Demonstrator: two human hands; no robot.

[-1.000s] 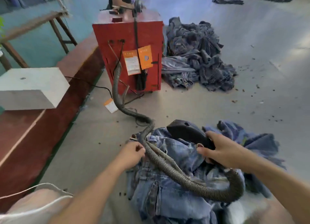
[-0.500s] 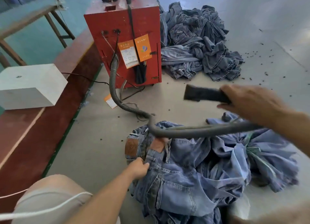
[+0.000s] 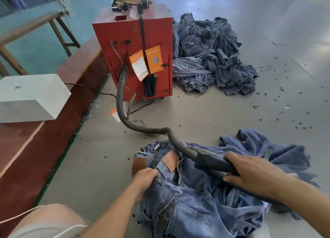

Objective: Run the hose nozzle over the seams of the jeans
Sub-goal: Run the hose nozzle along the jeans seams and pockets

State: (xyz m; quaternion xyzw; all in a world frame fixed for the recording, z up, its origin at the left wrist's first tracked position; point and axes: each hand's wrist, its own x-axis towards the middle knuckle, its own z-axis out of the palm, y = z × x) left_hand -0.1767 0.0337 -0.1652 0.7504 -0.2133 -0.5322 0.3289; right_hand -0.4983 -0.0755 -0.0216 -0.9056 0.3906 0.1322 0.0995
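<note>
So, the left hand [image 3: 145, 178] pinches the waistband of the jeans [image 3: 192, 204] on the floor, the right hand [image 3: 253, 173] curls round the black nozzle [image 3: 212, 160] just above them, hose [image 3: 123, 111] snaking back to the red machine [image 3: 135, 32].

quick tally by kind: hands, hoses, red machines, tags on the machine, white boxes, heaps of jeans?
Hands: 2, left hand gripping the waistband, right hand gripping the nozzle
Hoses: 1, hose
Red machines: 1, machine
Tags: 2, orange tag, paler tag
White boxes: 1, box
Heaps of jeans: 2, near heap, far heap
Total: 9
</note>
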